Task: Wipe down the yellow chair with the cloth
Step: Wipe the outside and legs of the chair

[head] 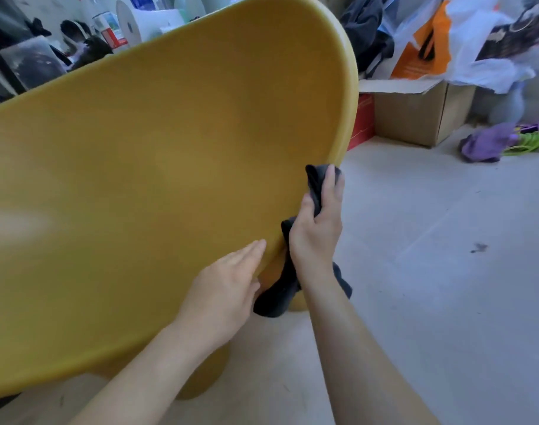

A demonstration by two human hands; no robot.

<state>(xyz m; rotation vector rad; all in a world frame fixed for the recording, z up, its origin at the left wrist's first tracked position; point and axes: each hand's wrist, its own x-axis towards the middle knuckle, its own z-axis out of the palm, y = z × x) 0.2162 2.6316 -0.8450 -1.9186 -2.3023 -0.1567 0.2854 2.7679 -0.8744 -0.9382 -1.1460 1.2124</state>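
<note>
Across the frame's left and centre, the yellow chair (154, 164); at its right rim the right hand (317, 231) grips the cloth (277, 297), the left hand (225, 289) resting flat, fingers together. Possible fault: the bunched cloth slips off the rim, leaving it unwiped.

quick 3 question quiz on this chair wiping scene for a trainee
1. True or false: the right hand grips the cloth at the rim of the chair.
2. The left hand is: A) resting open on the chair, B) gripping the cloth, C) holding a spray bottle.
3. What colour is the cloth?

Key: 1 true; 2 A; 3 black.
</note>
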